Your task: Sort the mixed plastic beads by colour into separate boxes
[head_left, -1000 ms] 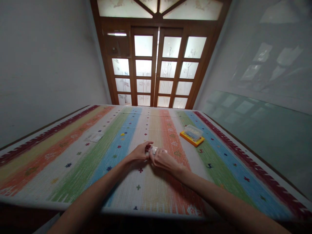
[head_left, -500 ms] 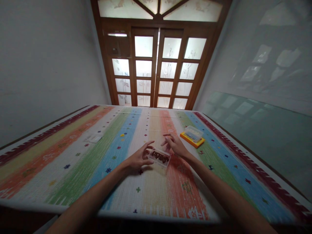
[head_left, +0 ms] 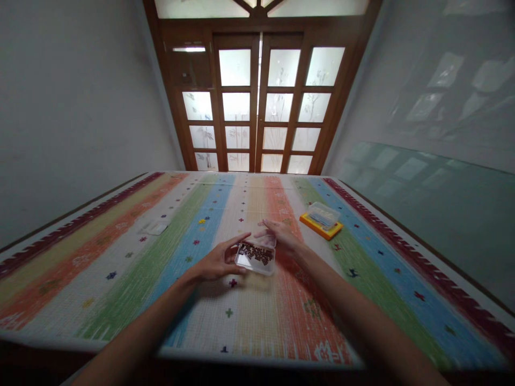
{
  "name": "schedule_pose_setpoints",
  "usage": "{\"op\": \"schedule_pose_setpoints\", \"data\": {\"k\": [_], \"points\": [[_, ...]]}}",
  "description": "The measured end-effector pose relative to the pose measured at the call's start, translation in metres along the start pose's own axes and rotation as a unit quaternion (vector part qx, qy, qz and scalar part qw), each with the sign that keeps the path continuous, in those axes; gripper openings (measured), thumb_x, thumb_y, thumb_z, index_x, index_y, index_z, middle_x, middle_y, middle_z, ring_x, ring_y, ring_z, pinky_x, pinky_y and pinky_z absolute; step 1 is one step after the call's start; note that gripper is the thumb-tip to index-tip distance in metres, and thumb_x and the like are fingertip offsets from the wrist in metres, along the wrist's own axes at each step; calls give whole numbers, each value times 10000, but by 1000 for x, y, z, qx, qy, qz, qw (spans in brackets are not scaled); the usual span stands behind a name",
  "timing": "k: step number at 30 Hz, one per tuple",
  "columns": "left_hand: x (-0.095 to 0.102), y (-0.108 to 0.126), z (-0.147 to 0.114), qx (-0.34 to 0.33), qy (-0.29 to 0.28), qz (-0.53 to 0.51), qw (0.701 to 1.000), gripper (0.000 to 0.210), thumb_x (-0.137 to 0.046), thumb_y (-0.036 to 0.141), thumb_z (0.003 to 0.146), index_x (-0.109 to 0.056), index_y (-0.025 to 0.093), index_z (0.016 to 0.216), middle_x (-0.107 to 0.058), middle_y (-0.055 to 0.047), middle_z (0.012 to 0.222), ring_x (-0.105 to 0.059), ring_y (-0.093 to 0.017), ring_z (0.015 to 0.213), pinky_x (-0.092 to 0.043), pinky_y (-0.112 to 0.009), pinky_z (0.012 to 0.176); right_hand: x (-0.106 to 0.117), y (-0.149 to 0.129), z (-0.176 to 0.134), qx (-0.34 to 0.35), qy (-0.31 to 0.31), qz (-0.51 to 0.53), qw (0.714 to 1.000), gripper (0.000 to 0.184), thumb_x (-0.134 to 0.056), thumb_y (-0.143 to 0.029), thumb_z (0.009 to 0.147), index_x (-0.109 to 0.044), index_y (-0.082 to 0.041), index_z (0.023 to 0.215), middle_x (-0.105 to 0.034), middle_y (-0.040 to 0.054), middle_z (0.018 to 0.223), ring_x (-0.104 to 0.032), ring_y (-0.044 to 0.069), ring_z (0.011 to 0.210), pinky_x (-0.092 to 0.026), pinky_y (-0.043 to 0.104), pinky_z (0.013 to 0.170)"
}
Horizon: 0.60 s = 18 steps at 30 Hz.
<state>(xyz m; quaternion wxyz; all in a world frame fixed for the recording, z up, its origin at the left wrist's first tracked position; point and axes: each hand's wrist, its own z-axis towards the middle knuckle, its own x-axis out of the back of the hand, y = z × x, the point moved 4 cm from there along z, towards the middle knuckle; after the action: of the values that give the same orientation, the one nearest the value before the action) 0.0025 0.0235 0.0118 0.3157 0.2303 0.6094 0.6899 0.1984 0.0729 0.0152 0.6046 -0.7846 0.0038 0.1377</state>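
A small clear plastic box (head_left: 254, 265) holds several tiny dark-brown pieces, bunched towards its far side, with part of its bottom bare. My left hand (head_left: 219, 260) grips the box's left side, thumb at the near edge and fingers at the far edge. Beyond the box's far right corner, my right hand (head_left: 277, 237) has its fingers stretched out to the left. A clear edge shows in front of those fingers; whether they touch it I cannot tell. The box appears slightly raised and tilted above the striped tablecloth (head_left: 249, 316).
Towards the right lies a yellow-orange case (head_left: 322, 225) with a clear plastic box (head_left: 324, 213) on top. On the left is a flat, clear-and-white item (head_left: 156, 227). A small yellow piece (head_left: 201, 221) sits on the blue stripe. Wooden doors (head_left: 257, 107) stand beyond the table.
The box has shifted a little left and tilted, and its brown pieces have slid towards the far side. My right hand has moved left, nearer the box's far edge.
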Motion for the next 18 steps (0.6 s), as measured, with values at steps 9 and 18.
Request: {"op": "schedule_pose_setpoints", "data": {"k": [9, 18], "points": [[67, 10, -33, 18, 233, 81, 969, 731, -874, 305, 647, -595, 263, 1321, -552, -119, 1419, -612, -281, 1209, -492, -424, 1044, 36, 7, -7, 35, -34, -54, 997, 347, -491, -505, 985, -590, -177, 1039, -752, 140, 984, -723, 198, 652, -548, 268, 455], [146, 47, -76, 48, 473, 258, 841, 601, -792, 401, 713, -590, 262, 1261, -687, -98, 1230, -722, -270, 984, -603, -438, 868, 63, 30, -15, 66, -41, -101, 992, 406, -609, -567, 875, -630, -161, 884, -712, 92, 813, -652, 142, 567, -515, 246, 477]]}}
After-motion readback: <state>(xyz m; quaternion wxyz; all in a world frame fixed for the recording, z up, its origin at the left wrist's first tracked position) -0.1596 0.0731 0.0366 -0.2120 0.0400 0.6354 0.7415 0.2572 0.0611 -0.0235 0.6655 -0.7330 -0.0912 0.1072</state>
